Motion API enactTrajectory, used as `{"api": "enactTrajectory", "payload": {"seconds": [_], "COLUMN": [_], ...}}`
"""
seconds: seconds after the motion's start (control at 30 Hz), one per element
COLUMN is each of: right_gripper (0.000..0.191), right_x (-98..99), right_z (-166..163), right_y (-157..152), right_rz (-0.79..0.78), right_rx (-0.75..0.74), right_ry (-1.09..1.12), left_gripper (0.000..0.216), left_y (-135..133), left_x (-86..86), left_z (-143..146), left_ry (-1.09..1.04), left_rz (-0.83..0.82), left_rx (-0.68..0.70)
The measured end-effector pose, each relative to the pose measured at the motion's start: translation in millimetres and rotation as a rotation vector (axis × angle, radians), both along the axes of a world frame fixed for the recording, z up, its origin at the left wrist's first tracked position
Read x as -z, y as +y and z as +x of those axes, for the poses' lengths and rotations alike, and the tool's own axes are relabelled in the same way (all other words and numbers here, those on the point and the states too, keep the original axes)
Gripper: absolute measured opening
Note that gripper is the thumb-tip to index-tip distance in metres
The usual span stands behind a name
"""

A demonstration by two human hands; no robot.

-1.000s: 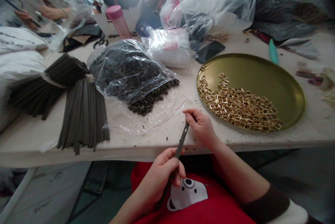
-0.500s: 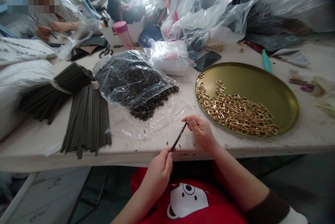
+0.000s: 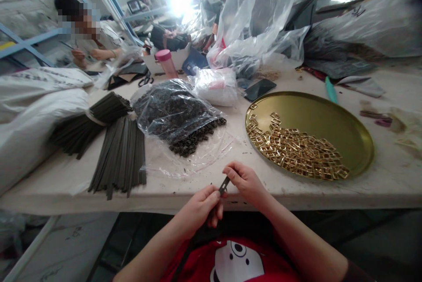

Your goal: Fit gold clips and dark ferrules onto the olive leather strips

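A dark narrow strap (image 3: 224, 184) with a small slot near its end runs between my two hands at the table's front edge. My left hand (image 3: 205, 205) grips it partway along, and its tail hangs down past my wrist toward my lap. Pinched in the fingers of my right hand (image 3: 243, 179) is the strap's upper end. Beyond my right hand lies a round gold tray (image 3: 329, 117) with a heap of gold rectangular rings (image 3: 296, 150). Small dark loops (image 3: 194, 139) spill from a clear plastic bag (image 3: 171, 106) in front of my left hand.
Two bundles of dark straps (image 3: 121, 157) lie at the left beside white sacks (image 3: 42, 119). Behind the bag are a white packet (image 3: 216, 86), a pink-lidded bottle (image 3: 167, 64) and a phone (image 3: 260, 90). A co-worker (image 3: 89, 40) sits at the far left.
My left hand has slid up along the strap, closer to my right hand, and the strap's tail now shows below it. The camera view has tilted upward.
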State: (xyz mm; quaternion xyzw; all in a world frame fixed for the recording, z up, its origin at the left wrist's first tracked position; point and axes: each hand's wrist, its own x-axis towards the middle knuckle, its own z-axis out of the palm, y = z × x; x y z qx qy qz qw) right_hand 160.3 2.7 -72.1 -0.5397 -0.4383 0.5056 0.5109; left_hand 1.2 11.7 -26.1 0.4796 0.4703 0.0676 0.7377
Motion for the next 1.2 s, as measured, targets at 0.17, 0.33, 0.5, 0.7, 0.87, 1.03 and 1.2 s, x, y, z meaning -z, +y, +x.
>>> {"api": "enactTrajectory", "payload": {"seconds": [0.17,0.33,0.5,0.7,0.87,1.03,1.2], "right_gripper": [0.018,0.033,0.045,0.024,0.029,0.035,0.036], "right_x": [-11.8,-16.5,-16.5,-10.7,-9.9,-9.4,-4.3], "right_z": [2.4,14.4,9.5,3.4,-0.6,-3.4,-4.1], "right_y": [-3.1,-8.3,-10.1,-7.4,-8.2,-7.7,-8.0], "right_rz": [-0.382,-0.358,-0.304,-0.273,-0.165,-0.133,-0.154], "right_rx": [0.120,0.057,0.060,0.103,0.096,0.133,0.125], "right_ry": [0.786,0.966,0.837,0.693,0.438,0.268,0.266], "left_gripper": [0.028,0.028,0.026,0.020,0.021,0.024,0.023], "left_y": [12.1,8.4,4.6,7.6,10.3,7.3,6.6], "left_x": [-5.5,-2.3,-5.5,-2.8,5.3,10.3,7.8], "left_z": [9.2,7.4,4.3,6.2,1.5,-4.4,-2.6], "left_ry": [0.041,0.048,0.026,0.028,0.047,0.025,-0.023], "left_rz": [0.145,0.111,0.060,0.105,0.197,0.190,-0.016], "left_rx": [0.022,0.005,-0.038,-0.053,-0.046,-0.054,-0.040]}}
